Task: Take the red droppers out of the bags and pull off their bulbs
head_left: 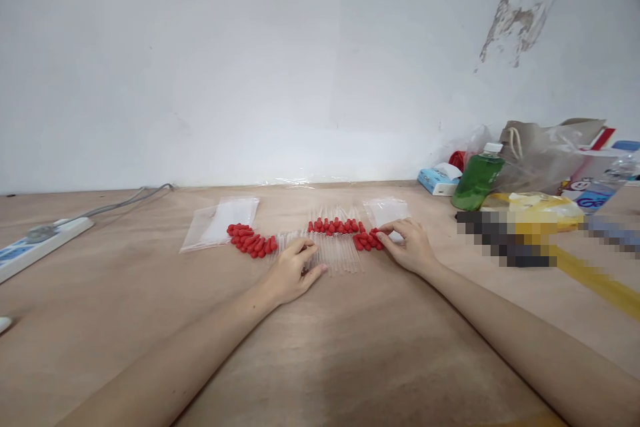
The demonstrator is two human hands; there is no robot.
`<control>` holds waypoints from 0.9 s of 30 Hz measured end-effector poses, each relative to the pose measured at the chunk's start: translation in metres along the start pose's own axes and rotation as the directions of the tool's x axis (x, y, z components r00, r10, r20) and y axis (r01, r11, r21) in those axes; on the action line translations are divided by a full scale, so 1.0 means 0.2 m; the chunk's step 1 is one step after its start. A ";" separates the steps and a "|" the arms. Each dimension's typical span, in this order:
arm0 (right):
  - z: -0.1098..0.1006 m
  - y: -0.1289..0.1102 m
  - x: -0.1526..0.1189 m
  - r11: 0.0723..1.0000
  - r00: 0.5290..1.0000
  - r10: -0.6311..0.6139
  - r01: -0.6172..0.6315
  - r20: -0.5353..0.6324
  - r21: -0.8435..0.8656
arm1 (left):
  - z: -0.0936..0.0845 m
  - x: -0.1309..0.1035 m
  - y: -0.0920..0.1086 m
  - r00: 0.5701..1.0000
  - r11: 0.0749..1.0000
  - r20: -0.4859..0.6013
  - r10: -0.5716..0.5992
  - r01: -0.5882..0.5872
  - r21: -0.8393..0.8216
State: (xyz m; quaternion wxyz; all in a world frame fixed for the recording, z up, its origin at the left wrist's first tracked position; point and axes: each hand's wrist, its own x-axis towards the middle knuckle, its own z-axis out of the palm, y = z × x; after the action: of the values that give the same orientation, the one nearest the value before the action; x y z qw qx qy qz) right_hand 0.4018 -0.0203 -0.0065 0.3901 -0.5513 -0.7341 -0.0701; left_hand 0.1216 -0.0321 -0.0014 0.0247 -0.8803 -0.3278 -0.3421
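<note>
Several thin clear tubes lie side by side at the middle of the wooden table. Red rubber bulbs form a row across their upper part. My left hand rests on the left part of the tubes, thumb and fingers apart; nothing shows between them. At the right, my right hand has its thumb and forefinger pinched at the edge of a small pile of red bulbs. A larger pile of red bulbs lies to the left of the tubes.
Clear plastic bags lie behind the piles. A power strip with a cable is at the left. A tissue pack, a green bottle and several bags stand at the back right, by the wall.
</note>
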 end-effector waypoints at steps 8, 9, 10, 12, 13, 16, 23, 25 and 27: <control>0.02 0.01 -0.02 0.997 0.991 -0.066 0.061 -0.113 -0.046 | -0.11 -0.04 0.00 0.992 0.977 0.128 0.017 -0.043 0.208; 0.02 0.01 -0.02 0.997 0.989 -0.064 0.056 -0.132 -0.058 | -0.12 -0.04 -0.01 0.988 0.975 0.152 0.022 -0.055 0.214; 0.01 0.00 -0.01 0.996 0.987 -0.058 0.048 -0.151 -0.070 | -0.12 -0.04 -0.02 0.985 0.974 0.173 0.021 -0.059 0.218; -0.02 -0.03 0.00 0.995 0.984 -0.040 0.023 -0.176 -0.095 | -0.12 -0.04 -0.03 0.980 0.974 0.200 0.010 -0.055 0.219; -0.03 -0.05 0.02 0.994 0.985 -0.028 0.010 -0.170 -0.107 | -0.12 -0.05 -0.03 0.979 0.975 0.204 0.005 -0.050 0.218; -0.06 -0.12 0.10 0.987 0.999 0.032 -0.038 -0.040 -0.157 | -0.10 -0.05 -0.03 0.983 0.976 0.183 -0.007 -0.033 0.214; 0.03 -0.22 0.41 0.859 0.772 0.505 -0.404 0.387 -0.315 | -0.09 -0.06 -0.04 0.991 0.980 0.131 -0.002 -0.025 0.199; 0.08 -0.21 0.47 0.838 0.717 0.546 -0.448 0.434 -0.312 | -0.09 -0.06 -0.04 0.992 0.980 0.122 -0.002 -0.022 0.199; 0.12 -0.18 0.51 0.825 0.679 0.564 -0.482 0.470 -0.294 | -0.08 -0.07 -0.04 0.993 0.980 0.121 0.003 -0.027 0.195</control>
State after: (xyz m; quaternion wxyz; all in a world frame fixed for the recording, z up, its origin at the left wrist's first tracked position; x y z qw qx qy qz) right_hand 0.3490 0.0552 0.0549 0.1303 -0.7618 -0.6169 0.1487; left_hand 0.0990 -0.0371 0.0017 0.0941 -0.8950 -0.3541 -0.2544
